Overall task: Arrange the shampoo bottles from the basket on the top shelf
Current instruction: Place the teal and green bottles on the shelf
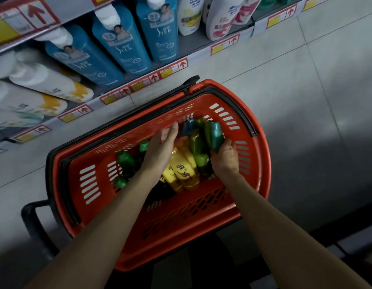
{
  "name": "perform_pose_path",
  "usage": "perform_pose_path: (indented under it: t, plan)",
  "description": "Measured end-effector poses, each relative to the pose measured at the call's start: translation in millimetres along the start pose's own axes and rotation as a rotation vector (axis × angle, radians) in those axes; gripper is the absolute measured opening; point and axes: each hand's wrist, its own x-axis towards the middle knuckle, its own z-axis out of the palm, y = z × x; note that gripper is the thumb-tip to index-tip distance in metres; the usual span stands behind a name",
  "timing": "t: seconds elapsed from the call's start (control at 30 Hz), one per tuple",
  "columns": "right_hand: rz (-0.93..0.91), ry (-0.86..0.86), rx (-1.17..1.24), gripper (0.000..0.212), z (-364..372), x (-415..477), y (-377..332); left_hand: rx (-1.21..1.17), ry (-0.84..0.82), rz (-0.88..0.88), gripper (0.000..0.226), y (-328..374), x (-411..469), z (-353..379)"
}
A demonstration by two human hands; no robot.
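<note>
The right hands (225, 158) grips a teal bottle (215, 135) in the orange basket (261, 184). The left hands (162, 142) is wide, fingers straight.

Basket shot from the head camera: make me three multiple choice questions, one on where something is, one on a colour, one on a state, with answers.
1. Where does the basket stand?
A. On the tiled floor by the shelves
B. On the top shelf
C. On a counter

2. What colour is the bottle the right hand grips?
A. Yellow
B. White
C. Teal

3. How is the left hand?
A. Gripping a yellow bottle
B. Open, holding nothing
C. Gripping the basket handle

Answers: 1 A, floor tiles show all around the basket; 2 C, the gripped bottle is teal; 3 B, its fingers are straight and hold nothing.
</note>
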Motion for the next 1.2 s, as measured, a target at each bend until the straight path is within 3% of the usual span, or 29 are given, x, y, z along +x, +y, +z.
perform_pose_path:
  t: [0.17,0.3,0.47,0.73,0.87,1.03,1.2]
  plan:
    - [-0.033,-0.042,-0.155,0.072,8.3,-3.9,-0.7,0.023,-0.001,0.033,0.057,-7.5,-3.1,-4.2]
    - [-0.005,-0.074,-0.118,0.081,10.4,-5.9,2.2,0.023,-0.033,0.011,0.065,-13.9,-7.7,-7.1]
    - [-0.045,-0.084,-0.030,0.069,2.6,-9.6,4.2,0.037,-0.032,0.003,0.064,-12.4,-17.5,-14.7]
    - [-0.219,-0.131,0.258,0.058,-30.4,-48.4,-8.1,0.021,-0.004,0.021,0.078,8.0,-48.5,-41.4]
    - [-0.310,-0.224,0.439,0.054,-56.2,-82.4,-27.2,0.007,0.006,0.044,0.051,18.2,-67.7,-54.1]
    - [-0.397,-0.339,0.727,0.049,-102.5,-147.5,-57.7,-0.045,0.017,0.114,0.057,46.2,-106.9,-70.6]
    - [-0.505,-0.270,0.880,0.037,-153.4,-210.1,-94.8,-0.140,0.038,0.234,0.064,94.6,-163.2,-93.7]
